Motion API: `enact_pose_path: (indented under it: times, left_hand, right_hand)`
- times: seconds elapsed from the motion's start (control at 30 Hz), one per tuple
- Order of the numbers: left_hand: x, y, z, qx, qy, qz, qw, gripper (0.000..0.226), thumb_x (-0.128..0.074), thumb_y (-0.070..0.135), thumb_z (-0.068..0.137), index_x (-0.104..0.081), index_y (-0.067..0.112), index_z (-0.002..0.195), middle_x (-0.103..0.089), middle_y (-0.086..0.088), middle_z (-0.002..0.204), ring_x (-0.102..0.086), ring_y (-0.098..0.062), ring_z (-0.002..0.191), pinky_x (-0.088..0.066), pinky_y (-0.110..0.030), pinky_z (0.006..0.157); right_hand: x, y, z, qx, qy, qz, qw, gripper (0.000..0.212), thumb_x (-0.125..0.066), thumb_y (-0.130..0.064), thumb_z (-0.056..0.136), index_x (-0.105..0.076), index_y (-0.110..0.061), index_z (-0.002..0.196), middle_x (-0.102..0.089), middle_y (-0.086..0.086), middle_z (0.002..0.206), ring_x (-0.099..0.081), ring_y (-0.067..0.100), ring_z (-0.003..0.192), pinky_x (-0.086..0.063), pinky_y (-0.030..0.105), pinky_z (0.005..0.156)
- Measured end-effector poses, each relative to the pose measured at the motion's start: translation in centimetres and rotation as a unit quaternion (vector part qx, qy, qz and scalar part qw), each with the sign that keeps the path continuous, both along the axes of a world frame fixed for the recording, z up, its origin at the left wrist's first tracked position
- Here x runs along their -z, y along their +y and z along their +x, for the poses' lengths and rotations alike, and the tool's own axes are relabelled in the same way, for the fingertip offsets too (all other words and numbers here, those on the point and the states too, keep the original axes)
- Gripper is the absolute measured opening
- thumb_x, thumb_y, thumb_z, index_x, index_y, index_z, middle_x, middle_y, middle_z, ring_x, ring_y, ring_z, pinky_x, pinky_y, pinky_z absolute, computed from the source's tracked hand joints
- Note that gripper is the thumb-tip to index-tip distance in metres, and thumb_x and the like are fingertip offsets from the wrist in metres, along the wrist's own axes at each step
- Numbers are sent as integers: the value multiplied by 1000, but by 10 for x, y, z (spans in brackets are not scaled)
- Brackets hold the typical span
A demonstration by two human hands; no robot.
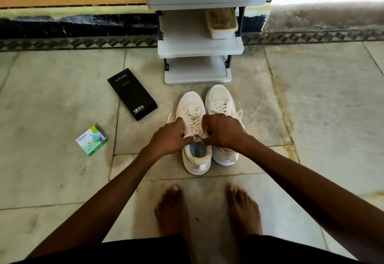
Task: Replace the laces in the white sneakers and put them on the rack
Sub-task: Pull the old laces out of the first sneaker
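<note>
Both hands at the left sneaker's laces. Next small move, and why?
Likely pull the ends outward to loosen the white lace: the left hand and right hand both pinch it at the top eyelets of the fully laced left white sneaker.

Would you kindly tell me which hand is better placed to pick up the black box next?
Left. The black box lies on the floor left of the sneakers, nearer the left hand; the right hand would likely have to cross over them. Both hands pinch the lace.
</note>
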State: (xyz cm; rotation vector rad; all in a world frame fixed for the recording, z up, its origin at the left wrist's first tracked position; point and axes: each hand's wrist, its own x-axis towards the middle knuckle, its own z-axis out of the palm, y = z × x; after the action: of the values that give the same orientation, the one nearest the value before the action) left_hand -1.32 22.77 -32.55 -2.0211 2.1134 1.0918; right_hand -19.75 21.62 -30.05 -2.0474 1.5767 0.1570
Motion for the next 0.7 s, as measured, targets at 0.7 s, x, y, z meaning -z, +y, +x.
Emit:
enact_pose_path:
  times: [0.7]
  left_hand:
    - [-4,-1,-7,3,-17,-23,1000,55,-71,55,79,-47,19,113,-62,1,95,-59,-19,86,-47,-32,70]
  right_hand:
    - [13,-2,-4,-57,-18,-74,995,53,-72,-53,75,-53,-17,109,-63,4,101,-62,24,87,-45,31,67]
